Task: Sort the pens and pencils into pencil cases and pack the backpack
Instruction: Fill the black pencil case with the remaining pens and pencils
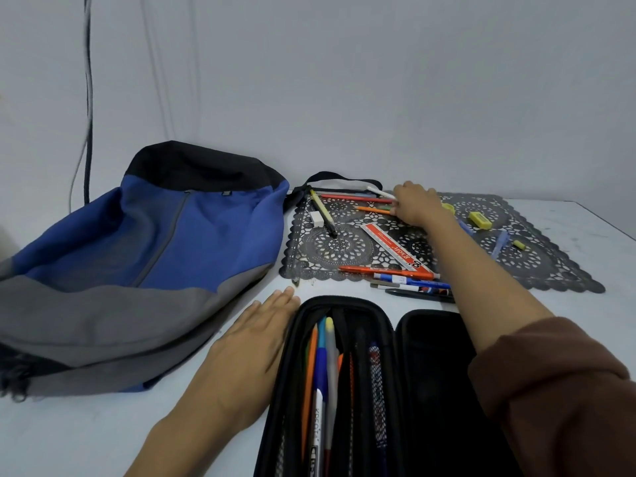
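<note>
Left hand (247, 342) lies flat, fingers straight, beside the open black zip pencil case (430, 359). Right hand (418, 204) reaches over the black lace mat (344, 249), fingers bent onto the red and orange pens (354, 198) there; whether it grips, I can't tell.

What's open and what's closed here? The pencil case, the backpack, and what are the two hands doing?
Black zip-around pencil case: open flat, stored pens in its left half.
Blue, grey and black fabric backpack: lying on its side, front zip looks shut.
Left hand: flat, fingers straight, resting on the white table beside the case.
Right hand: fingers curled over loose pens on the black lace mat; grip unclear.
</note>
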Demonstrator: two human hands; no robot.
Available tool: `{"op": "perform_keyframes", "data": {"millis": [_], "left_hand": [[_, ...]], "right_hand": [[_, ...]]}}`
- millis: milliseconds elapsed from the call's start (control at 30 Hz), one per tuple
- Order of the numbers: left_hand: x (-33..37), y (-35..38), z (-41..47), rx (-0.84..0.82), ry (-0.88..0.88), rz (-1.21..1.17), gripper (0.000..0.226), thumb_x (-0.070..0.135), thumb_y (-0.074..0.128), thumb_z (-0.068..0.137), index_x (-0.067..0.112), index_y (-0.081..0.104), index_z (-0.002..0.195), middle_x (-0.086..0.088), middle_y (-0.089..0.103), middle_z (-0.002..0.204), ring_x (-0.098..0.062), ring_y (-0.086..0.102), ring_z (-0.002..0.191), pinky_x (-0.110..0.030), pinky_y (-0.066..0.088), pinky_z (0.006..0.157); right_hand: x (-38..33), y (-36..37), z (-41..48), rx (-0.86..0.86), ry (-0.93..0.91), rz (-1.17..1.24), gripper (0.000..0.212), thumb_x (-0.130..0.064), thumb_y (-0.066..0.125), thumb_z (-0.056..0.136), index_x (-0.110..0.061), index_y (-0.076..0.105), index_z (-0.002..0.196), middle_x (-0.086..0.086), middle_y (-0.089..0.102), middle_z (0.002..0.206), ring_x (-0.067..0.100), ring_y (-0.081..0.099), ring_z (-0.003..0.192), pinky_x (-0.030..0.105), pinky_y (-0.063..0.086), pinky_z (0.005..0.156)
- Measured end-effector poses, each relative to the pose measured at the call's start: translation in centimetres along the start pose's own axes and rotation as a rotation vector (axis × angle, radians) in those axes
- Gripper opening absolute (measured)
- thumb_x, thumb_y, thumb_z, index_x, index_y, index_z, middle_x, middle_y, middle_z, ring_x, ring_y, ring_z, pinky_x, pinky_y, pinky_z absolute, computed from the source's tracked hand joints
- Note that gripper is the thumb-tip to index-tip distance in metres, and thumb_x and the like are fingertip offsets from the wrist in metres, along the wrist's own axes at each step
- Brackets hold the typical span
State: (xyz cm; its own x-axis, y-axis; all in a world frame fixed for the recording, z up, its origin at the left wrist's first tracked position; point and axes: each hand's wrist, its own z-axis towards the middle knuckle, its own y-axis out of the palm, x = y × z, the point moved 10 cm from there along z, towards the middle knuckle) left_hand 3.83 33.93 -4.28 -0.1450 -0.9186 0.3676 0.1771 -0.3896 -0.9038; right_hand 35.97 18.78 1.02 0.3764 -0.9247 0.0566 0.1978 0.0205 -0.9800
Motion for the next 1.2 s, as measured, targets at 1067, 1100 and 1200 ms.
{"op": "perform_keyframes", "data": {"millis": [1067,1100,1200], "left_hand": [[0.0,0.2,0.0,-0.057,-0.036,0.049,0.084,0.053,-0.011,0.072,0.032,0.005,0.152,0.021,-0.001,0.157,0.01,-0.004,0.142,-0.014,-0.007,0.117],[0.0,0.2,0.0,-0.06,-0.037,0.049,0.084,0.053,-0.012,0.072,0.033,0.004,0.152,0.021,-0.001,0.158,0.01,-0.005,0.143,-0.014,-0.007,0.117],[0.0,0.3,0.0,-0.059,-0.041,0.036,0.084,0.053,-0.011,0.073,0.033,0.005,0.152,0.021,0.0,0.158,0.01,-0.005,0.143,-0.014,-0.006,0.117]], "right_hand": [[-3.1,0.6,-0.5,-0.199,-0.043,0.248,0.034,-0.034,0.051,0.098,-0.005,0.054,0.115,0.011,0.059,0.101,0.021,0.051,0.078,0.032,0.036,0.066],[-2.9,0.3,-0.4,-0.174,-0.023,0.266,0.031,-0.03,0.047,0.1,-0.004,0.05,0.117,0.01,0.056,0.097,0.019,0.05,0.073,0.032,0.037,0.065],[-2.3,-0.6,0.1,-0.04,0.03,0.304,0.028,-0.018,0.045,0.099,-0.004,0.038,0.122,0.012,0.049,0.093,0.025,0.049,0.073,0.034,0.035,0.062]]}}
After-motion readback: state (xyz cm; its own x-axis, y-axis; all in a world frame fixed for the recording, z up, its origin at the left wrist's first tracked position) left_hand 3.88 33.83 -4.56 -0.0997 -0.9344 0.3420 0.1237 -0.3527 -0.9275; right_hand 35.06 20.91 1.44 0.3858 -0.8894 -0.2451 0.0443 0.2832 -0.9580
